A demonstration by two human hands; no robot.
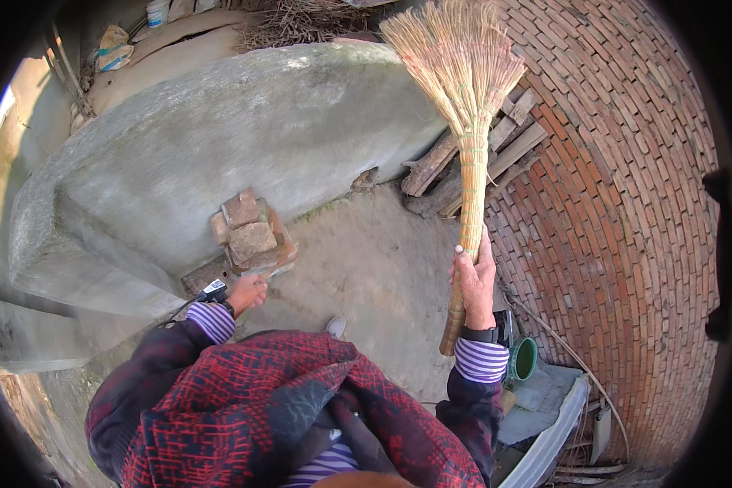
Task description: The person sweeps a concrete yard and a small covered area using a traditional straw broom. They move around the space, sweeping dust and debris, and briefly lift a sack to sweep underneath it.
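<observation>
My right hand is closed around the bound handle of a straw broom, whose bristles fan out towards the top of the view. The handle's lower end sticks out below the hand. Over on the left, my left hand hangs beside a small stack of bricks; its fingers look loosely curled, and whether they touch anything is hard to tell. Both wrists carry dark straps below striped cuffs. The tip of a pale shoe shows on the ground.
A low curved cement wall runs behind the bricks. Split firewood lies against a red brick wall on the right. A green container stands by a grey sheet at lower right. Dry twigs lie beyond the cement wall.
</observation>
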